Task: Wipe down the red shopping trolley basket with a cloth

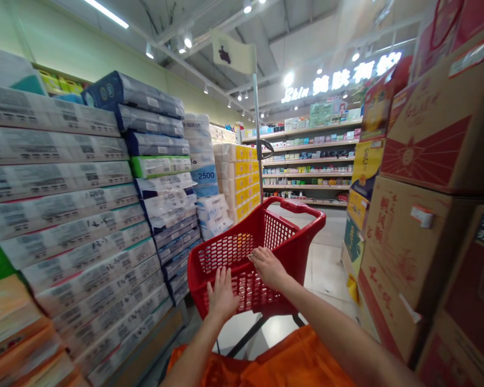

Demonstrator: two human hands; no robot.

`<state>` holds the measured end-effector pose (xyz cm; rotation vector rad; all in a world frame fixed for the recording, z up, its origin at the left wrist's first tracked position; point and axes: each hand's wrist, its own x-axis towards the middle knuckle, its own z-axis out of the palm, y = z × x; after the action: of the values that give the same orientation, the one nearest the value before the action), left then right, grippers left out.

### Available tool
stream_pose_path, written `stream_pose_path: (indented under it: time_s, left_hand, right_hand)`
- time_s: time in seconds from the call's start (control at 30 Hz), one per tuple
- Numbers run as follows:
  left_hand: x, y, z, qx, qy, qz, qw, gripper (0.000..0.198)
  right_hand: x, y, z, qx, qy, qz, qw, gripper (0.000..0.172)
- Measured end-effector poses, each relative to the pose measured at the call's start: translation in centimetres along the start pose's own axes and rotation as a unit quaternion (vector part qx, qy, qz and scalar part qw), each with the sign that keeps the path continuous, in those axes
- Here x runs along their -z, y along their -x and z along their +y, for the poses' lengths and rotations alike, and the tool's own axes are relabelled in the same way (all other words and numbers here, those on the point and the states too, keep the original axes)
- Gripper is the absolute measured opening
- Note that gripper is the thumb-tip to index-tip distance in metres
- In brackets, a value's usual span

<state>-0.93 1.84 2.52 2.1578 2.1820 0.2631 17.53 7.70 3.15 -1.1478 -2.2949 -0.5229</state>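
A red plastic shopping cart [284,251] with perforated basket walls stands right in front of me, turned at an angle. My left hand [225,295] is at its near side, fingers stretched out and slightly spread against the basket wall. Over the near rim reaches my right hand [269,267], its fingers extended and close together; whether it presses on the rim I cannot tell. Neither hand is wrapped round anything. The cart's handle [302,208] is at the far right end, away from both hands. Inside the visible part of the basket I make out no goods.
Stacked tissue packs [76,215] wall the left side, with blue packs [149,99] beside them. Cardboard cartons [403,231] are piled along the right. A pole with a flag [234,51] rises behind the cart. Shelves of small boxed goods [306,142] line the back.
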Motion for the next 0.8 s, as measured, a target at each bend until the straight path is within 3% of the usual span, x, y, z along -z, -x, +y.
stream_pose_path:
  time_s: [0.07, 0.2, 0.27, 0.43, 0.5, 0.67, 0.8]
  left_hand:
    - [-0.1, 0.1, -0.8, 0.013, -0.001, 0.011, 1.000, 0.074]
    - [-0.2, 0.1, -1.7, 0.059, -0.023, 0.030, 0.998, 0.073]
    - [-0.3, 0.1, -1.3, 0.057, -0.026, 0.028, 0.998, 0.075]
    - [0.0, 0.4, -0.7, 0.005, -0.007, -0.006, 1.000, 0.079]
    - [0.1, 0.5, -1.3, -0.016, -0.004, -0.012, 1.000, 0.077]
    - [-0.2, 0.6, -2.6, 0.038, -0.033, -0.028, 0.998, 0.078]
    - [-0.9, 0.9, -1.0, -0.005, -0.035, -0.036, 0.999, 0.082]
  right_hand:
    - [1.0, 0.3, 1.9, -0.031, 0.016, -0.007, 0.999, 0.039]
    - [3.0, 0.7, 6.4, -0.160, 0.065, 0.026, 0.985, 0.039]
    - [2.1, 0.5, 5.6, -0.157, 0.059, 0.023, 0.985, 0.040]
    - [-2.2, 0.1, -0.2, -0.024, -0.003, -0.005, 1.000, 0.043]
    - [-2.5, 0.1, -0.2, -0.030, -0.011, -0.011, 0.999, 0.044]
    - [-1.3, -0.1, 2.1, -0.145, -0.012, -0.026, 0.989, 0.043]
    - [-2.6, -0.4, -1.0, -0.069, -0.070, -0.027, 0.995, 0.042]
